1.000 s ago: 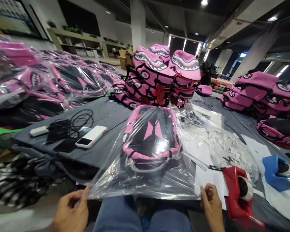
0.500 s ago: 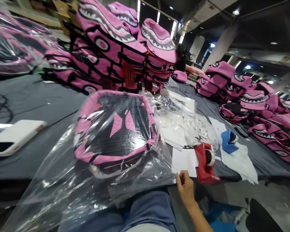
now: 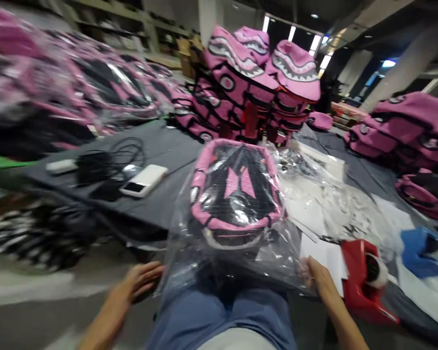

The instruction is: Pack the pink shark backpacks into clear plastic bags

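Note:
A pink and black backpack lies inside a clear plastic bag at the table's front edge, its straps side up. The bag's loose end hangs toward my lap. My left hand is beside the left edge of the bag, fingers stretched out and slightly apart. At the bag's right corner, my right hand has its fingers closed on the plastic. White paper lies just behind that hand, and a red tape dispenser stands to its right.
Pink shark-face backpacks are stacked behind the bag. More bagged backpacks fill the left. A white device and black cables lie on the table's left part. At the right are a blue dispenser and more pink bags.
The view has swung left. My left hand has come into view beside the bag. The plastic's loose end is drawn in from the lower left, and my right hand now holds its right corner.

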Tool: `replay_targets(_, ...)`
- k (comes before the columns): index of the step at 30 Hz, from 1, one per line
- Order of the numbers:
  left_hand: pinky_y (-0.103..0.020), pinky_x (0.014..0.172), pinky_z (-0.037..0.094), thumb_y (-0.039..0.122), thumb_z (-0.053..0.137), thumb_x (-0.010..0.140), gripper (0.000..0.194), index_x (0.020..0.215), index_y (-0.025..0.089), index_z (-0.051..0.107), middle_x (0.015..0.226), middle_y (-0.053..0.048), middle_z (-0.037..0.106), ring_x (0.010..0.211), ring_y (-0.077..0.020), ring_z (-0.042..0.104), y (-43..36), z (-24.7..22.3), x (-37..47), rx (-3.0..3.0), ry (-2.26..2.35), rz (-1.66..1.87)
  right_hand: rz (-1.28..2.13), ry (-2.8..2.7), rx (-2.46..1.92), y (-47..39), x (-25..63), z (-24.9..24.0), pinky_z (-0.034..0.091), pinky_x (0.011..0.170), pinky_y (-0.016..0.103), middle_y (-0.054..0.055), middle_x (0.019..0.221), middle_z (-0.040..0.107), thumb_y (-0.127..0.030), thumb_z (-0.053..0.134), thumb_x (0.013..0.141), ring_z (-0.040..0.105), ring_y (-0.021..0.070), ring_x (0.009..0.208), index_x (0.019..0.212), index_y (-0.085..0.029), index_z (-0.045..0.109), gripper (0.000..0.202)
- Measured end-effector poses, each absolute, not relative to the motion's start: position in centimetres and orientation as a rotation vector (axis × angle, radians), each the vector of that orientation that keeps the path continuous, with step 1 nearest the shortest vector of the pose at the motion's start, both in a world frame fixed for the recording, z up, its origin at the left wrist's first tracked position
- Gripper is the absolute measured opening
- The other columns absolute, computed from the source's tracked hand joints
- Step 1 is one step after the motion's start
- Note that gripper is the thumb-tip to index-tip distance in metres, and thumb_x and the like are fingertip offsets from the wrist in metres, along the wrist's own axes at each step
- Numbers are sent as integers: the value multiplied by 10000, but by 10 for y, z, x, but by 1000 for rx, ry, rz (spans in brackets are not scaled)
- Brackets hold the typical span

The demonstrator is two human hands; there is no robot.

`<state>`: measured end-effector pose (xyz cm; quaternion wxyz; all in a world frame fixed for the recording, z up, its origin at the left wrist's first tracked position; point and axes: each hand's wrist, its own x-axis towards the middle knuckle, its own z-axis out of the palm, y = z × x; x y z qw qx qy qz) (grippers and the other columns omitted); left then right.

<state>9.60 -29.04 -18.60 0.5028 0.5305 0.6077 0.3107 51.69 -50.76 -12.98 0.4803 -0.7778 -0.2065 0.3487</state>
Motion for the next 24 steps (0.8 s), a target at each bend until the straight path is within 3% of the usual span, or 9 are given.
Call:
replay_targets(4,-381,822,564,965,610,463,877,864,198,751,944,-107,781,985,-317,703,-298,-157,101,1063,1412,709,866,-583,-1954,-491,517,-128,463,559,277,19,672,600,-832,628,711,575,190,644,742,-188,607,645)
replay_targets(7,-321,731,508,876,637,541,725,785,197,721,815,-45,725,848,-254,649,-297,-150,125,1147,1451,764,825,-591,-1942,-491,516,-130,439,537,267,-16,635,526,-845,661,669,525,166,605,713,-205,553,650)
replay_targets(10,-291,688,467,764,638,612,585,724,192,681,701,-5,648,715,-196,580,-298,-152,133,1184,1437,785,828,-588,-1903,-491,514,-127,407,517,257,-33,629,502,-835,642,712,476,140,570,747,-211,555,630)
replay_targets(14,-292,688,473,705,631,584,528,718,196,675,727,-25,684,747,-216,604,-289,-156,115,1165,1498,833,880,-601,-1888,-487,511,-119,383,486,253,-52,576,459,-827,666,700,430,122,520,740,-215,538,627)
replay_targets(18,-305,717,501,713,578,644,493,707,225,616,787,-50,740,809,-240,658,-272,-158,92,1260,1553,906,903,-561,-1881,-486,514,-120,400,468,254,-49,582,506,-807,687,697,465,124,498,750,-224,519,609)
replay_targets(24,-371,745,531,865,417,712,618,766,256,505,625,-25,687,653,-238,665,-265,-154,87,1358,1567,905,806,-437,-1888,-490,519,-132,450,465,286,7,663,651,-849,703,606,595,182,531,818,-229,526,678)
